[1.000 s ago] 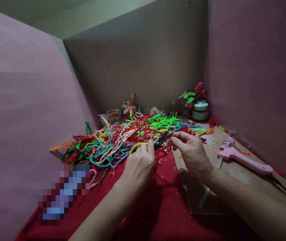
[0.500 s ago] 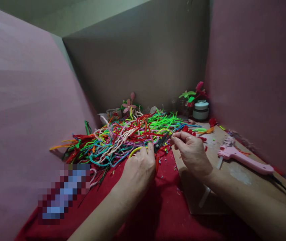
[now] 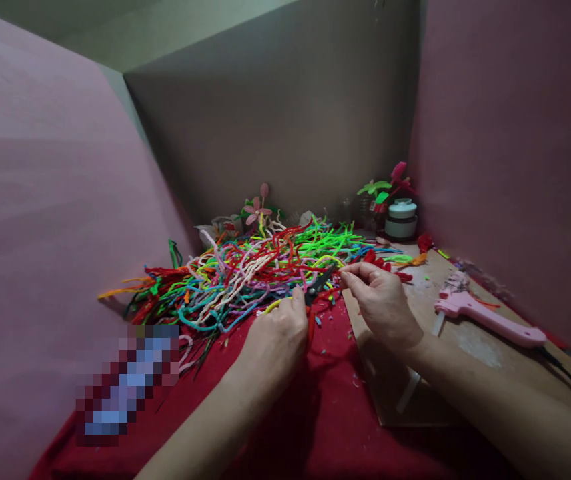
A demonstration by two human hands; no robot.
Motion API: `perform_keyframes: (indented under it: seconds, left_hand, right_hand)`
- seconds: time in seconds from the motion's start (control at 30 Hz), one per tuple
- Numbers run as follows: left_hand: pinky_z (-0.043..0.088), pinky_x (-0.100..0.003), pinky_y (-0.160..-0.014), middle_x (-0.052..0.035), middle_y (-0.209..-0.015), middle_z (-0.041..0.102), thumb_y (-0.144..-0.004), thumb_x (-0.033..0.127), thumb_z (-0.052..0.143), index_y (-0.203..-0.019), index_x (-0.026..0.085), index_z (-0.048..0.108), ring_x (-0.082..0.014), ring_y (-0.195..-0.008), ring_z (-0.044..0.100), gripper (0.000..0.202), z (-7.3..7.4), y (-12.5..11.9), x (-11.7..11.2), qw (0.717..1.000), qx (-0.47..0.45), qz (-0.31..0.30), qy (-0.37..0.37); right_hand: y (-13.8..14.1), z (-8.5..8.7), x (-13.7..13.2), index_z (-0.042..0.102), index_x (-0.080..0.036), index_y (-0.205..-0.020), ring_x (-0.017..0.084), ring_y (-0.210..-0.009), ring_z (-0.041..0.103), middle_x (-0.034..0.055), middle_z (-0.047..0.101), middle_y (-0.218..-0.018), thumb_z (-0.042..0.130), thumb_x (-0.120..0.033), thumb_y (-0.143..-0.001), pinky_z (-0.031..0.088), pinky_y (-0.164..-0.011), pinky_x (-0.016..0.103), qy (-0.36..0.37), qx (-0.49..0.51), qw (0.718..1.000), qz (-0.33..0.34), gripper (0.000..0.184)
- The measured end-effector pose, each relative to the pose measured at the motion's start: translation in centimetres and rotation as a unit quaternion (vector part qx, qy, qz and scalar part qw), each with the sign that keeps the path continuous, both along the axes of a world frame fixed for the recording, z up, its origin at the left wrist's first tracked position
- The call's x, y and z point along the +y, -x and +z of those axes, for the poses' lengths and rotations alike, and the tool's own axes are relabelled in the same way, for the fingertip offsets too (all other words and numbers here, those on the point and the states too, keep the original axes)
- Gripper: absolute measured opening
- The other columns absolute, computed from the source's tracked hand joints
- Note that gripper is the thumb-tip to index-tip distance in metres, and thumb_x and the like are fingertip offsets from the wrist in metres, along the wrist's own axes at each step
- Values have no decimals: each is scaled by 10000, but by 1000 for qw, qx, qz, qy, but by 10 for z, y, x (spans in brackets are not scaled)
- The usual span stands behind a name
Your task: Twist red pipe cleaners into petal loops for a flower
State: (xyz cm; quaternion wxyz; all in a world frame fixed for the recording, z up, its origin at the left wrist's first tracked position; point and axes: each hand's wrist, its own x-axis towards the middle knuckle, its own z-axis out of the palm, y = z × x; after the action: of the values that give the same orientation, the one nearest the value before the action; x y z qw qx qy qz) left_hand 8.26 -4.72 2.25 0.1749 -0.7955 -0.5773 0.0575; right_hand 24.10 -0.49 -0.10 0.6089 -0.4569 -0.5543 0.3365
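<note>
My left hand (image 3: 280, 333) is closed around the handles of a pair of scissors (image 3: 319, 285) with dark blades and a red handle. The blades point up and to the right, toward the fingertips of my right hand (image 3: 378, 297). Those fingers are pinched together just beyond the blade tips; what sits between them is too small to make out. Behind both hands spreads a big tangled heap of pipe cleaners (image 3: 245, 267) in red, green, pink, yellow, blue and other colours. A yellow pipe cleaner (image 3: 274, 305) shows beside my left hand.
A pink hot glue gun (image 3: 495, 325) lies on a brown board (image 3: 430, 403) at the right. Beyond stand a lidded jar (image 3: 401, 220) and pipe-cleaner flowers (image 3: 258, 212). A red cloth (image 3: 285, 427), dotted with small scraps, covers the table. A blurred-out patch lies at the left.
The scissors and my left hand have shifted slightly left and down, and the blade tips are a little farther from my right fingertips. My right hand has barely moved.
</note>
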Motion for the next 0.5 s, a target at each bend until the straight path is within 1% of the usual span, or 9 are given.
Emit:
perform_keyframes:
  seconds: [0.1,0.17,0.27,0.33,0.43,0.5]
  left_hand:
    - [503,-286,-717,-170,-981,612,-798,20,307,-1275,43,349,-195,-865,628,480,-1,10,4,999,-40,-3,1]
    - [491,-282,-738,-159,-996,615,-806,43,320,-1247,67,379,-190,-884,621,446,-2,20,8,997,-69,-21,8]
    - [475,-250,-715,-103,-954,644,-850,126,313,-1179,149,447,-166,-832,626,356,-5,40,13,990,-106,-60,66]
    - [467,-250,-718,-86,-974,651,-877,196,295,-1171,189,462,-165,-830,628,338,-10,51,17,985,-129,-71,93]
    - [452,-269,-790,-90,-1108,617,-882,225,292,-1231,209,426,-181,-954,608,375,-18,63,20,981,-159,-70,91]
    - [445,-288,-818,-95,-1136,603,-872,211,302,-1253,212,410,-193,-991,596,396,-22,67,22,984,-151,-50,83]
  right_hand:
    - [-1,1,2,603,-132,-714,118,-606,473,11,563,-644,560,-310,-735,377,-590,258,-6,14,1000,3,184]
    - [-2,3,3,606,-127,-726,112,-603,463,11,563,-656,574,-316,-728,367,-585,253,2,31,999,15,192]
    - [-3,7,2,618,-123,-740,102,-585,446,7,556,-655,587,-326,-724,360,-572,248,6,55,998,17,206]
    - [-4,9,2,623,-122,-752,100,-582,445,5,557,-657,596,-329,-721,361,-566,245,4,70,997,12,211]
    - [-6,10,4,614,-128,-789,97,-597,458,3,563,-682,601,-339,-723,365,-561,236,-11,101,995,1,222]
    - [-8,11,6,605,-135,-808,90,-591,451,-5,555,-684,597,-349,-729,361,-549,227,-23,118,993,-5,229]
